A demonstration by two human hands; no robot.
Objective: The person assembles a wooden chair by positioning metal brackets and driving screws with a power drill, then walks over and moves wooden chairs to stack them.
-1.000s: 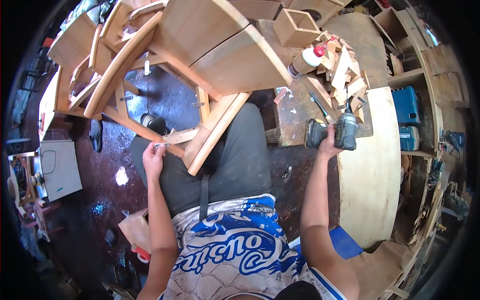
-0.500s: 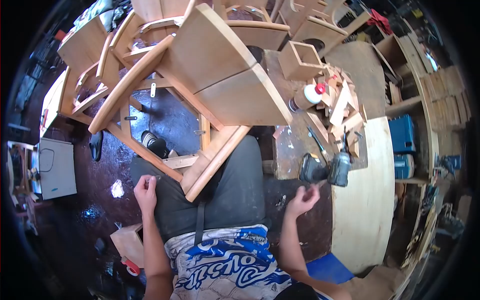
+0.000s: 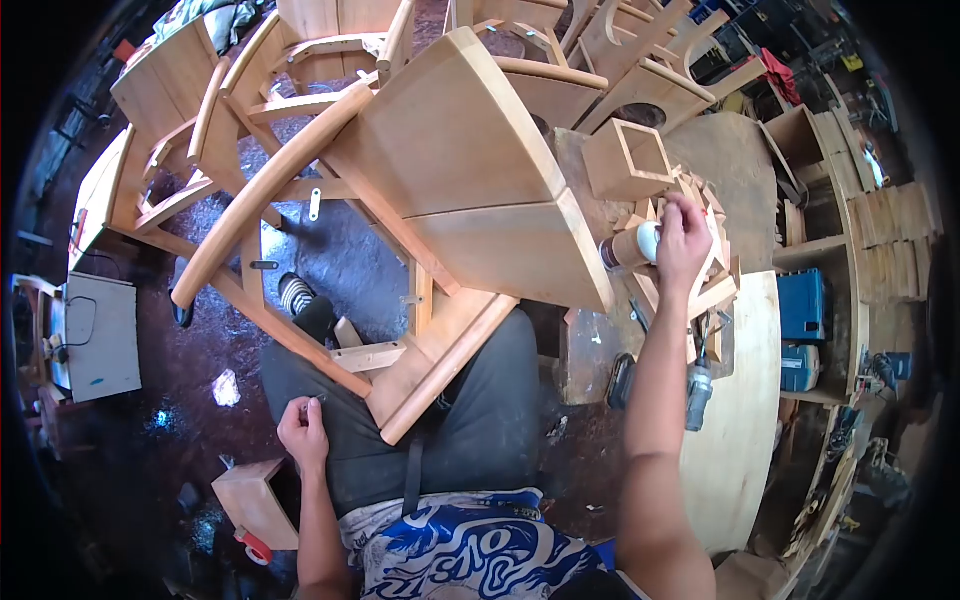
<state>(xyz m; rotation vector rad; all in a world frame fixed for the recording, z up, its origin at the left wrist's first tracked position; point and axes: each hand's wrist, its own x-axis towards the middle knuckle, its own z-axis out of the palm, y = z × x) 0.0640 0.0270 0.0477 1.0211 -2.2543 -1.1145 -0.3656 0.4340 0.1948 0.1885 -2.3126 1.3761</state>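
Observation:
A wooden chair frame (image 3: pixel 445 385) lies tilted across my thighs, its broad panel (image 3: pixel 470 150) raised in front of me. My left hand (image 3: pixel 303 432) is closed in a pinch by my left thigh, near the frame's lower corner. A small dark thing shows at its fingertips, too small to name. My right hand (image 3: pixel 684 245) reaches out over the workbench, fingers curled, right at the top of a brown and white bottle (image 3: pixel 626 248). The hand covers the bottle's red cap, and whether the fingers grip it or something else is hidden.
Wood offcuts (image 3: pixel 715 292) and a square wooden box (image 3: pixel 628 160) lie on the workbench (image 3: pixel 590 350). A power drill (image 3: pixel 699 395) is at its near edge. More chairs (image 3: pixel 290 60) stand ahead. A small box (image 3: pixel 255 500) with red tape is on the floor at left.
My right hand has moved forward and up from beside the drill to the bottle's top. My left hand stays by the thigh, still pinched. The view has shifted slightly.

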